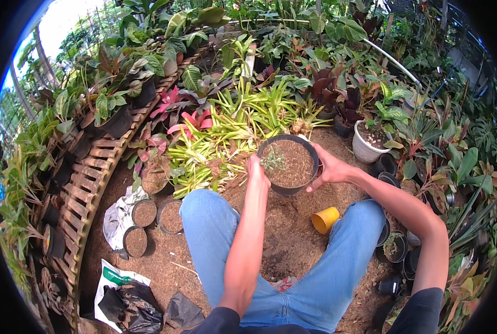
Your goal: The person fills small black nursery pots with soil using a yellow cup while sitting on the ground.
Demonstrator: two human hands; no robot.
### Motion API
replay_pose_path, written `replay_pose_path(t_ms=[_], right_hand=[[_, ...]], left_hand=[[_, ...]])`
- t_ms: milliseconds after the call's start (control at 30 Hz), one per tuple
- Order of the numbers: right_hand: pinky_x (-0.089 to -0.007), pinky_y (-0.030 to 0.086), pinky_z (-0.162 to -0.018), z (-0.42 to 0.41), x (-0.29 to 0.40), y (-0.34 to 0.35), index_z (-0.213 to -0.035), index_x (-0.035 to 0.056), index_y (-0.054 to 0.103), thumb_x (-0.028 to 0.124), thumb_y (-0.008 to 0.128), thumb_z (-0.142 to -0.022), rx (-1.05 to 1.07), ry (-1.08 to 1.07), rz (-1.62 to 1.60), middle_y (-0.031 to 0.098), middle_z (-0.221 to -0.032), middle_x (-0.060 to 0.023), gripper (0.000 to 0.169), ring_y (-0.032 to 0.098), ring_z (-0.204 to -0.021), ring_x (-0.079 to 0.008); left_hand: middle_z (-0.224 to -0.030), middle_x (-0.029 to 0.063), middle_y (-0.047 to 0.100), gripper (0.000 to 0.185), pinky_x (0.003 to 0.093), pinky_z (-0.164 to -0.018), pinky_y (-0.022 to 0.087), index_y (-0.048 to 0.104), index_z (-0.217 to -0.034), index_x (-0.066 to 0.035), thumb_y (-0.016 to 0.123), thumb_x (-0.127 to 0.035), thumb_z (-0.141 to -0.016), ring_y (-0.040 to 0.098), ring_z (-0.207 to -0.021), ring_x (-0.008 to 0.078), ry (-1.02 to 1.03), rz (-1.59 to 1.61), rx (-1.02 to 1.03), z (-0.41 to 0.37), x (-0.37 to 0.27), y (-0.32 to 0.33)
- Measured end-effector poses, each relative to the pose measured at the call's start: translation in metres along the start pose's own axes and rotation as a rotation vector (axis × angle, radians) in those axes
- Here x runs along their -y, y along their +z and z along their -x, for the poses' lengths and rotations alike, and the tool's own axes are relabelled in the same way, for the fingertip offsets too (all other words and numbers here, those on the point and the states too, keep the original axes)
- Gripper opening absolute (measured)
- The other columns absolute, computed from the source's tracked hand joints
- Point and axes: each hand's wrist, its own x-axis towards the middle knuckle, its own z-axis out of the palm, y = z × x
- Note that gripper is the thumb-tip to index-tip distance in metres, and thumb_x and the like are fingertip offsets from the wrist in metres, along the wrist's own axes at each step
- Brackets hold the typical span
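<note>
Between my two hands is a round black plastic plant pot, held above the ground in front of my knees. Brown fibrous potting mix fills it almost to the rim. A small grey-green plant stands at its left side. My left hand grips the pot's left wall, its fingers partly hidden. On the right, my right hand holds the wall with the thumb low on the near side. A yellow plastic pot lies tipped over on the ground near my right knee.
Several soil-filled black pots stand at left, beside crumpled white plastic. A black plastic bag lies nearer. Pulled leafy plants are heaped ahead. A white pot and black pots line the right; a slatted bench curves along the left.
</note>
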Motion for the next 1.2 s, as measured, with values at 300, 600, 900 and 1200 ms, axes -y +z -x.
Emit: replay_pose_path(t_ms=[300, 600, 900, 1200], right_hand=[[-0.0245, 0.042, -0.068, -0.056, 0.136, 0.000, -0.143, 0.0079, 0.036, 0.010, 0.093, -0.050, -0.245, -0.171, -0.002, 0.057, -0.113, 0.0008, 0.110, 0.049, -0.082, -0.0089], [-0.0269, 0.049, -0.075, -0.160, 0.211, 0.131, -0.142, 0.0049, 0.035, 0.004, 0.093, -0.042, 0.008, -0.468, -0.328, 0.058, -0.118, -0.0032, 0.116, 0.055, -0.095, -0.0125], [-0.0351, 0.041, -0.107, -0.255, 0.223, 0.338, -0.144, 0.0067, 0.033, -0.007, 0.090, -0.031, 0.256, -0.286, -0.226, 0.054, -0.133, -0.0075, 0.128, 0.050, -0.124, -0.0223], [-0.0392, 0.052, -0.094, -0.257, 0.093, 0.494, -0.148, 0.0144, 0.032, -0.019, 0.081, -0.036, 0.386, -0.075, -0.364, 0.055, -0.133, -0.0054, 0.126, 0.053, -0.120, -0.0226]], left_hand=[[-0.111, 0.0180, 0.065, 0.034, 0.0494, -0.092, 0.051, 0.059, -0.111, 0.001, 0.037, -0.021, -0.096, 0.065, -0.099, 0.0320, 0.204, 0.081, 0.172, 0.105, -0.194, 0.076], [-0.102, 0.0163, 0.066, 0.030, 0.0473, -0.086, 0.054, 0.059, -0.106, 0.001, 0.036, -0.015, -0.096, 0.066, -0.092, 0.0296, 0.503, 0.023, -0.030, 0.159, -0.334, -0.059], [-0.107, 0.0130, 0.066, 0.031, 0.0464, -0.087, 0.055, 0.060, -0.113, -0.004, 0.039, -0.023, -0.099, 0.065, -0.097, 0.0273, 0.677, 0.050, -0.293, 0.209, -0.370, -0.267], [-0.104, 0.0086, 0.065, 0.030, 0.0383, -0.081, 0.053, 0.060, -0.111, -0.004, 0.039, -0.022, -0.100, 0.064, -0.093, 0.0206, 0.791, -0.131, -0.733, 0.192, -0.275, -0.400]])
